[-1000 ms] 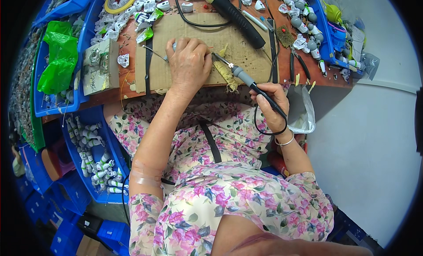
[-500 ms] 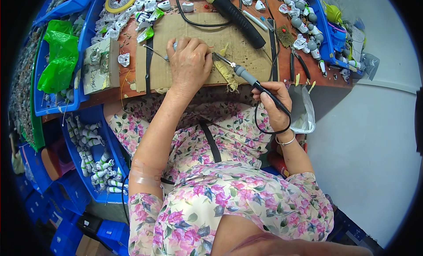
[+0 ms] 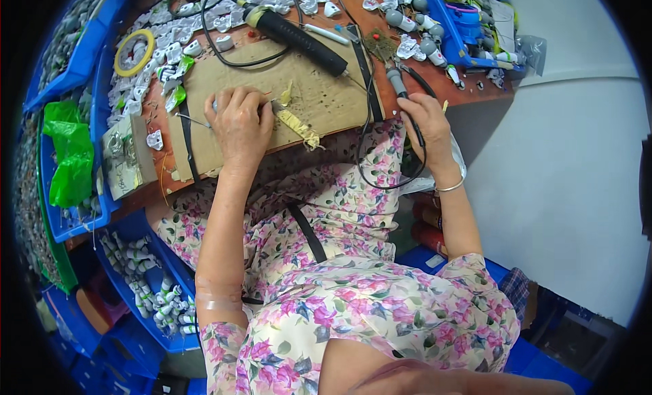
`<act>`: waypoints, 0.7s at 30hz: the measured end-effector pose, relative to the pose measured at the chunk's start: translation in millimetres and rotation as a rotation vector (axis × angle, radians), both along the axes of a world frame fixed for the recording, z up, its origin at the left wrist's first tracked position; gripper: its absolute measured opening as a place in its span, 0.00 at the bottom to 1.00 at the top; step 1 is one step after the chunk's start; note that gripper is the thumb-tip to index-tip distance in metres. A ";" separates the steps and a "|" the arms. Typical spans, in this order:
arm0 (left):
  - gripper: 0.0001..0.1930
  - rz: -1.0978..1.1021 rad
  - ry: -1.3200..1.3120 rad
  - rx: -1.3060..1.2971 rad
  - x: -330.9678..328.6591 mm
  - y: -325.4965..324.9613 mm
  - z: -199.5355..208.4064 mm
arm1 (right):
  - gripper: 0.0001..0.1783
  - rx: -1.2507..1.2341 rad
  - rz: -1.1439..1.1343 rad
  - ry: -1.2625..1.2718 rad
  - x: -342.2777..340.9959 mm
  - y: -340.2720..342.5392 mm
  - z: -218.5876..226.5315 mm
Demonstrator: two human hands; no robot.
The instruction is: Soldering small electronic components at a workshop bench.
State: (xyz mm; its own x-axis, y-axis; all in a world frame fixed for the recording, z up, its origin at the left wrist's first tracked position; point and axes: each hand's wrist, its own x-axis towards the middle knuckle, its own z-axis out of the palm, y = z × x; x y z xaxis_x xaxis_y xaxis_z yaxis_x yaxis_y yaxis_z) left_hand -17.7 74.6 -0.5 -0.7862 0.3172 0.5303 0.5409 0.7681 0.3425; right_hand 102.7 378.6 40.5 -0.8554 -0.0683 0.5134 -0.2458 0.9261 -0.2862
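Observation:
My right hand [image 3: 428, 127] is wrapped round the black and grey handle of a soldering iron [image 3: 396, 81]. The iron points away from me, its tip end at a brown sponge-like pad [image 3: 379, 44] on the table's right part. On the cardboard sheet [image 3: 224, 76], my left hand [image 3: 241, 127] is closed with its fingers curled down. A bit of light blue shows at its fingertips, but the fingers hide most of what they hold. A thin wire [image 3: 193, 120] sticks out to its left. Right of this hand lies a crumpled yellow strip [image 3: 299, 128].
A thick black cylindrical tool [image 3: 295, 40] with a cable lies across the cardboard beside a white pen-like stick [image 3: 327, 33]. White plastic parts and a yellow tape ring [image 3: 119, 65] crowd the far left. Blue bins [image 3: 111, 191] stand left; another blue bin [image 3: 451, 35] is far right.
My right hand has carried the soldering iron from beside my left hand rightward to the brown pad. The view has shifted, so the table appears farther left. My left hand stays closed on the cardboard.

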 end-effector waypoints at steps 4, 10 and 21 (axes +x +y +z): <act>0.02 0.007 -0.008 -0.017 0.2 -2.5 -2.8 | 0.17 0.026 0.055 -0.033 18.4 0.6 1.4; 0.03 0.001 -0.018 -0.032 -0.5 -0.7 -0.9 | 0.11 -1.221 -0.158 -0.003 6.9 2.9 -23.0; 0.02 0.002 -0.018 -0.031 -0.3 -2.1 -0.8 | 0.13 -1.563 -0.210 0.135 13.0 -3.3 -42.6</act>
State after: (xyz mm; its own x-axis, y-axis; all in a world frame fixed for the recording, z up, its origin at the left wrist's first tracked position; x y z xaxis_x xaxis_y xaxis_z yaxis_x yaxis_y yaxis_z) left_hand -18.1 72.6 -1.3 -0.7962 0.3316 0.5061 0.5334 0.7795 0.3285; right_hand 115.7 375.2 -2.1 -0.7253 0.6877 0.0310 -0.2580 -0.2298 -0.9384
